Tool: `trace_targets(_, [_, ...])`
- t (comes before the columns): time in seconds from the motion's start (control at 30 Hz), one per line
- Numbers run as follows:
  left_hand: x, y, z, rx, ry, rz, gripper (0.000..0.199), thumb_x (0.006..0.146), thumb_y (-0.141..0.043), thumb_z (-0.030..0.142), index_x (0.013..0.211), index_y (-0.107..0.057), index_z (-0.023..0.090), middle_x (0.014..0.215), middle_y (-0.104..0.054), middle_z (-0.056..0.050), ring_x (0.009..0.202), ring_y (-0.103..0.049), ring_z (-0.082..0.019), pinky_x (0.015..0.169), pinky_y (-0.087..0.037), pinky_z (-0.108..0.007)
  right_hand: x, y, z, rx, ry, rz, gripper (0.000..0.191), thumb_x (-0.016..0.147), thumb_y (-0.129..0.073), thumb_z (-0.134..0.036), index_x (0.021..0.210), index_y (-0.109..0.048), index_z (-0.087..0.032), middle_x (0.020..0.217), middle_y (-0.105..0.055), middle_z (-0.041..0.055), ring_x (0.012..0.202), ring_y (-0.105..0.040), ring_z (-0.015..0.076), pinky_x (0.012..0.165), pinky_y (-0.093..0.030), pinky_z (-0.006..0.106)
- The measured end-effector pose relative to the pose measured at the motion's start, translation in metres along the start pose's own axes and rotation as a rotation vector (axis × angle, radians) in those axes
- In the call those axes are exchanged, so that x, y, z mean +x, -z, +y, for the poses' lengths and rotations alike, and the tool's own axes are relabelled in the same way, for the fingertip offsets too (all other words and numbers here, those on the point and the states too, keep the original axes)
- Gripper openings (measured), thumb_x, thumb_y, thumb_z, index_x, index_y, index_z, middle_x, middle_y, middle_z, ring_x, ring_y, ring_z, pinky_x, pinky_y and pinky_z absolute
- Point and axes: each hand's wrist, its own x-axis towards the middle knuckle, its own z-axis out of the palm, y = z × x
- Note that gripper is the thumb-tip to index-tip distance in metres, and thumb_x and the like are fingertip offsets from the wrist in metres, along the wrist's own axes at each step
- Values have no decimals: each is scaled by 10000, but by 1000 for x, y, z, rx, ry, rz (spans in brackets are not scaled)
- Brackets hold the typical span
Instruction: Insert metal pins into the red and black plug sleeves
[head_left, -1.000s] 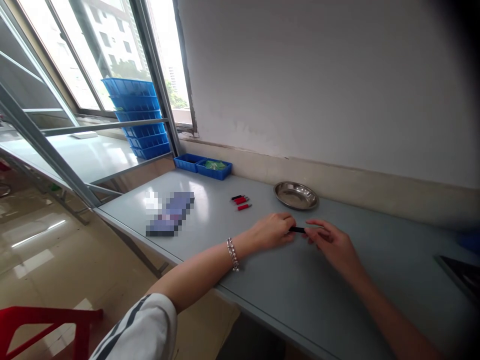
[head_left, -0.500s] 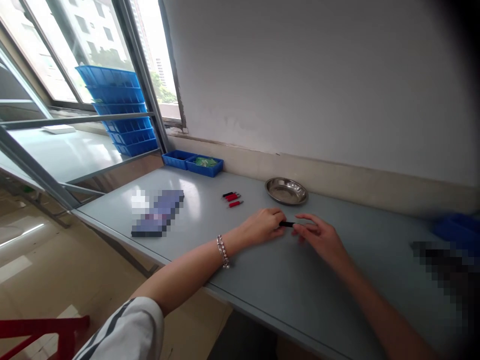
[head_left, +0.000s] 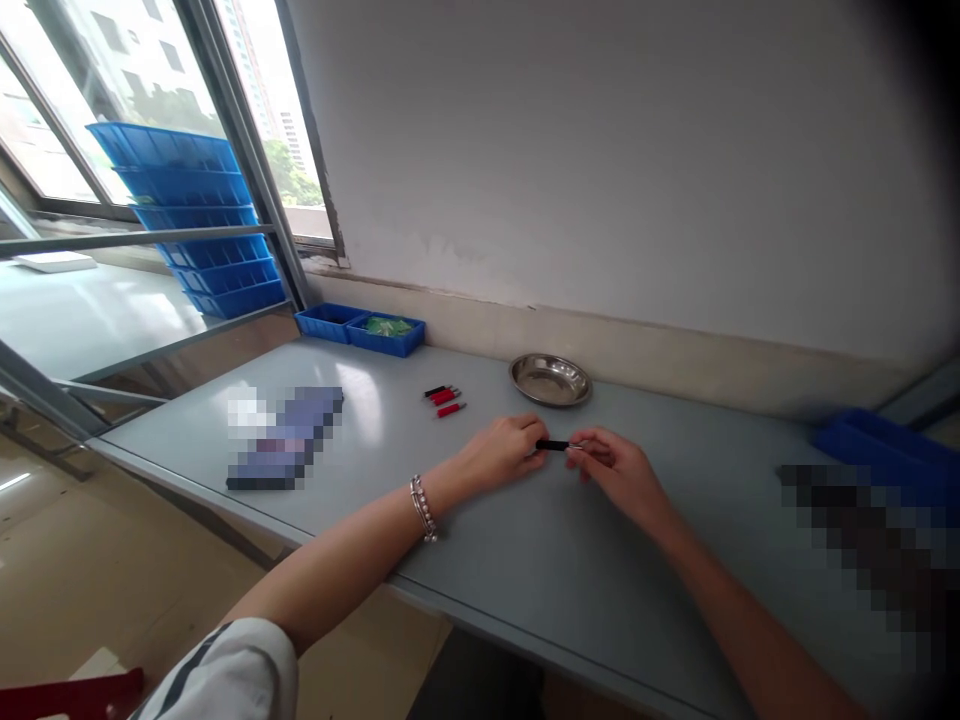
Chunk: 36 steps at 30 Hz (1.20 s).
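Note:
Between my two hands lies a short black cylindrical part (head_left: 553, 445), held just above the grey table (head_left: 600, 570). My left hand (head_left: 502, 450) pinches its left end, and a beaded bracelet (head_left: 424, 508) circles that wrist. My right hand (head_left: 613, 470) grips the other end with its fingertips, where a small metal tip seems to show. Further left, a few small red and black parts (head_left: 442, 399) lie together on the tabletop. My fingers hide part of the black piece.
A steel dish (head_left: 550, 380) sits near the wall. Blue trays (head_left: 360, 333) stand by the window, beside a tall stack of blue crates (head_left: 187, 210). A pixelated object (head_left: 285, 437) lies on the table's left, and a blue tray (head_left: 885, 450) lies right.
The view has swung right, so everything sits further left in the frame. My right fingers have closed onto the black part's end. More of the blue tray and a pixelated patch show at right.

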Motion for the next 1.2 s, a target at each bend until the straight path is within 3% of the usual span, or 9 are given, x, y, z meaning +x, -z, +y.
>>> trace_targets(0.13, [0,-1,-1,-16,-34,9,156,806,-464,203,929,-545,150,947,-590,-70,774,-581,-141,689,-441,-233,0,1,0,-153,50,-20,329,778,-455,-467,609,-531,-196,534,-583,14,457,-484,120,481,-390,255])
trace_targets(0.33, [2,1,-3,-12,-27,21,173,801,-459,199,936,-557,152,974,-594,-75,651,-571,-116,635,-440,-233,3,4,-2,-158,63,-41,222,738,-527,-435,761,-542,-214,555,-577,-22,478,-480,121,489,-377,240])
trace_targets(0.57, [3,1,-1,-12,-59,39,168,794,-468,186,930,-562,156,1009,-600,-74,724,-588,-130,662,-455,-231,3,7,-2,-321,127,-73,335,821,-394,-415,566,-471,-213,478,-508,-34,450,-409,105,480,-297,229])
trace_targets(0.8, [3,-3,-3,64,-93,52,153,813,-445,186,914,-556,159,1059,-593,-74,725,-601,-129,658,-465,-232,4,4,0,-224,81,-111,387,825,-378,-434,509,-396,-212,464,-498,-23,455,-405,105,487,-311,229])
trace_targets(0.93, [4,-6,-4,102,-94,89,180,818,-428,210,923,-564,154,1045,-600,-84,683,-595,-125,655,-468,-242,4,5,-7,-189,43,-129,345,816,-384,-446,588,-481,-206,553,-572,-4,509,-473,118,524,-361,234])
trace_targets(1.03, [6,-3,-12,148,24,74,217,804,-424,245,924,-578,151,1052,-592,-92,661,-589,-134,644,-465,-257,5,39,-13,-312,81,13,255,807,-412,-405,797,-580,-213,774,-644,24,655,-550,145,629,-407,255])
trace_targets(1.13, [10,8,-30,247,276,-35,222,758,-455,275,858,-613,154,985,-607,-89,740,-596,-188,651,-452,-271,-1,110,-1,-594,80,337,289,820,-357,-294,934,-605,-201,889,-653,68,794,-578,194,729,-417,314])
trace_targets(1.2, [12,18,-47,287,406,-109,224,740,-459,298,835,-622,177,939,-617,-80,807,-588,-218,653,-442,-275,-11,165,20,-820,17,470,328,826,-335,-298,949,-620,-193,953,-649,92,891,-571,236,797,-403,378])
